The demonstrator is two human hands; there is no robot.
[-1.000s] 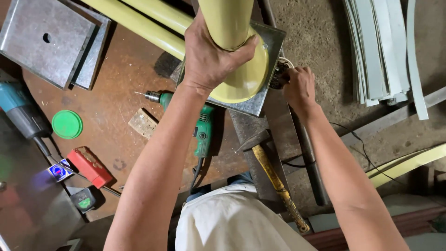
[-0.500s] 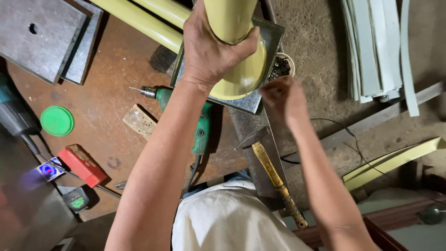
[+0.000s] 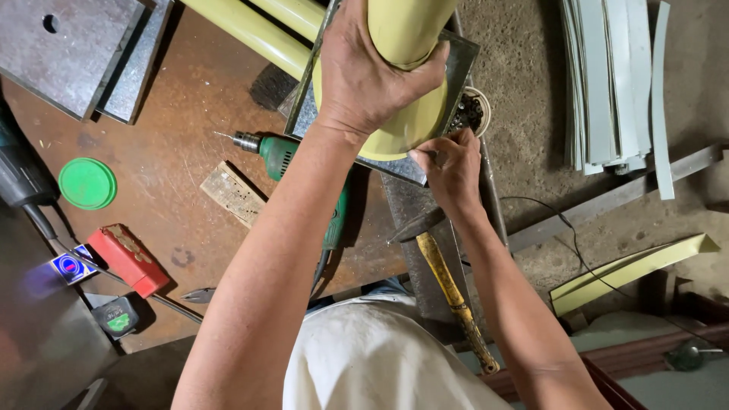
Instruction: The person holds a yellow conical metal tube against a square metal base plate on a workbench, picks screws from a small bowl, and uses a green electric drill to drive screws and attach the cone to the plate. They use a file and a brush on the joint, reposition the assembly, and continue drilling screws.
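The left hand (image 3: 372, 72) wraps around a pale yellow painted metal tube (image 3: 402, 30) that stands upright, the fingers and thumb clamped around its wall just above the wide round yellow flange (image 3: 414, 129) at its foot. That flange sits on a grey square steel plate (image 3: 456, 64), which lies on the rusty brown metal workbench (image 3: 175, 175). The right hand (image 3: 452, 171) is at the near edge of the flange, its fingers drawn together with the fingertips pinched against the rim; whether they hold something small there cannot be told. Just behind the right hand, beside the plate, stands a small round white tub of dark screws (image 3: 472, 112). Below the right wrist lies a hammer with a yellow wooden handle (image 3: 452, 285), untouched, its head pointing towards the plate. Under the left forearm lies a green electric drill (image 3: 277, 156), its bit pointing left, with a small block of wood (image 3: 234, 193) just beside it. Further left on the bench are a round green plastic lid (image 3: 87, 183) and a red rectangular box (image 3: 127, 260), well apart from both hands. Two more yellow tubes (image 3: 250, 26) lie across the bench behind the plate, and grey metal strips (image 3: 607, 83) rest on the concrete floor to the right.
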